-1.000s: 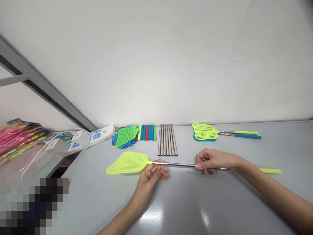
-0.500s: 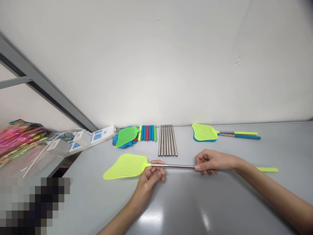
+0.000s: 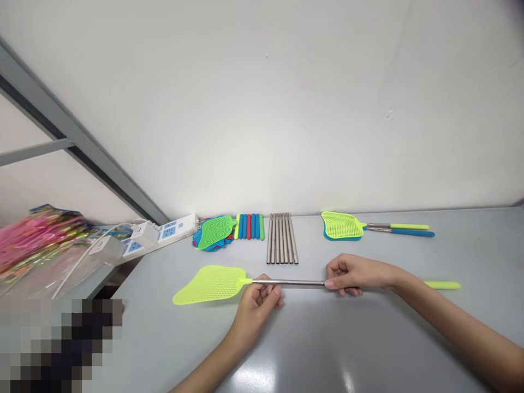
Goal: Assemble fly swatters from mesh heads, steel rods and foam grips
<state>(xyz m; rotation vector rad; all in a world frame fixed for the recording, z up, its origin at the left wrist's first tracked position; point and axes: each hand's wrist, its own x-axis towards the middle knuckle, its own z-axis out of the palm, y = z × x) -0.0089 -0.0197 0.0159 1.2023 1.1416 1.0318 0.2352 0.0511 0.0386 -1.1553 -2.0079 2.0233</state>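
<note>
Little has changed across the grey worktop [image 3: 159, 344] in the last second: the lime swatter [image 3: 309, 283] has shifted slightly left, lying crosswise nearer the person than the metal tubes [image 3: 282, 243]. Its mesh head [image 3: 210, 285] and handle [image 3: 442, 285] show either side of the hands, and head and shaft look joined, so I judge the work little advanced.

The right hand [image 3: 347, 274] comes in from lower right, palm down, its grip pinching the shaft between thumb and fingers. The left hand [image 3: 260, 299] rises from below, fingers more curled behind the shaft beside the head's neck, thumb lower; whether that grip presses, I cannot tell.
</note>
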